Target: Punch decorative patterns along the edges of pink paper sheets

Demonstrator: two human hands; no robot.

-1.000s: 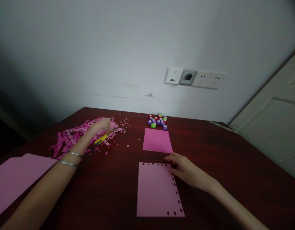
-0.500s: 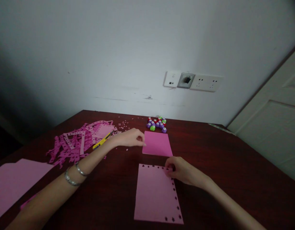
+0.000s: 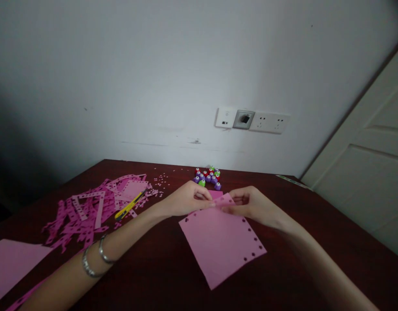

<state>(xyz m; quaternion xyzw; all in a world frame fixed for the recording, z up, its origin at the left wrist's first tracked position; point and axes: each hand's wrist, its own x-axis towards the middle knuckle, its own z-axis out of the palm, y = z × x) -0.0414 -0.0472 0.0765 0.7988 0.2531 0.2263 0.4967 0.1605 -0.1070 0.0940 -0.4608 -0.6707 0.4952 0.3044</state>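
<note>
A pink sheet of paper (image 3: pixel 218 246), punched with small shapes along parts of its border, is held tilted with one corner pointing away from me. My left hand (image 3: pixel 193 199) pinches it near that far corner, thumb and fingers closed. On the other side of the corner, my right hand (image 3: pixel 249 203) grips the paper between thumb and fingers. Behind them lies a darker pink square of paper (image 3: pixel 215 194), mostly hidden by the held sheet and my hands. Two silver bangles circle my left forearm.
At the left, punched pink paper strips (image 3: pixel 85 207) lie heaped, with a yellow utility knife (image 3: pixel 130 205) beside them. Tiny paper bits are scattered nearby. Several small colourful craft punches (image 3: pixel 207 177) cluster by the wall. Another pink sheet (image 3: pixel 16 263) rests at the near left.
The punched sheet has been lifted and turned so a corner points away. My left hand has come over from the darker square and now holds the sheet too. The view has tilted slightly up.
</note>
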